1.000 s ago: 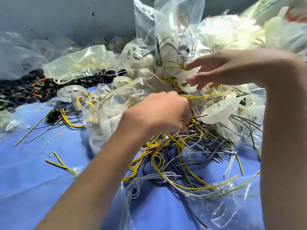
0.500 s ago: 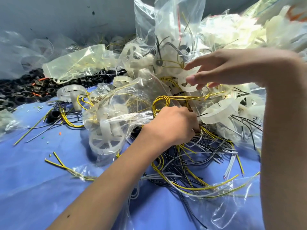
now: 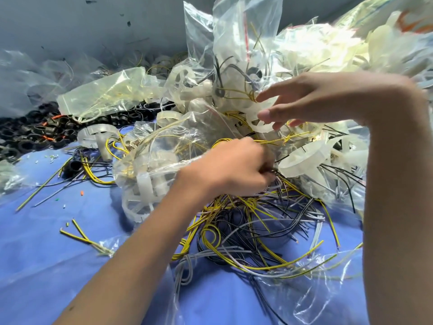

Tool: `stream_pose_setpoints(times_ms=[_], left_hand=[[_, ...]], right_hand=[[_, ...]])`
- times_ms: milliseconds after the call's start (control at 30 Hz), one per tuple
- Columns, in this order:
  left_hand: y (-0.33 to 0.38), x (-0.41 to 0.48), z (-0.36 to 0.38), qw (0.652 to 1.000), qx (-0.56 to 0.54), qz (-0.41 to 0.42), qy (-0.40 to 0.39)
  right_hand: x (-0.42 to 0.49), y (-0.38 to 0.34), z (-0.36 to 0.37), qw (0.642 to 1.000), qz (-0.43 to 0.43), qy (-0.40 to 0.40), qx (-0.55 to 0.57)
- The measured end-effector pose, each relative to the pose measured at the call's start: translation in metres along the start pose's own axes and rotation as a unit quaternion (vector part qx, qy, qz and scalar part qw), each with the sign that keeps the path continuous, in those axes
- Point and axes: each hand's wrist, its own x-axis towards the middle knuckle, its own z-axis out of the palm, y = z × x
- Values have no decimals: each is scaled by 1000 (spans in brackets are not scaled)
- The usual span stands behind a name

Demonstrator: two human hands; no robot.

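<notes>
Hands in the wires
My blurry left hand (image 3: 229, 168) hides its fingertips, curled tight round yellow wires (image 3: 269, 142). Just above it, my right hand (image 3: 323, 99) pinches a white ring (image 3: 260, 126), one finger straight.

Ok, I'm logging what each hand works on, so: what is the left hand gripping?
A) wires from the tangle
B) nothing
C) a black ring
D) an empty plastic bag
A: the left hand curls its fingers round wires at the top of the tangle, with a yellow strand running out of the fist, while the right hand pinches a white plastic ring.
</notes>
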Motion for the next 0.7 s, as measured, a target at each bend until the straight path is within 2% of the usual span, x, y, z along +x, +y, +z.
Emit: stream_pose_setpoints(times_ms=[67, 133, 267, 433, 600, 700], left_hand=[[-3, -4, -18, 994, -102, 32, 25], [-7, -10, -30, 975, -198, 58, 82], [-8, -15, -43, 940, -268, 62, 204], [-13, -16, -57, 864, -347, 29, 364], [-15, -19, -62, 826, -406, 1, 391], [-16, -20, -64, 802, -435, -8, 409]], right_hand=[[0, 1, 0, 1000, -5, -1, 11], [0, 0, 0, 999, -20, -7, 33], [-5, -5, 0, 992, -73, -15, 106], [-11, -11, -1, 975, -156, 22, 154], [-10, -18, 1, 946, -242, 76, 203], [-8, -16, 0, 932, -245, 105, 244]])
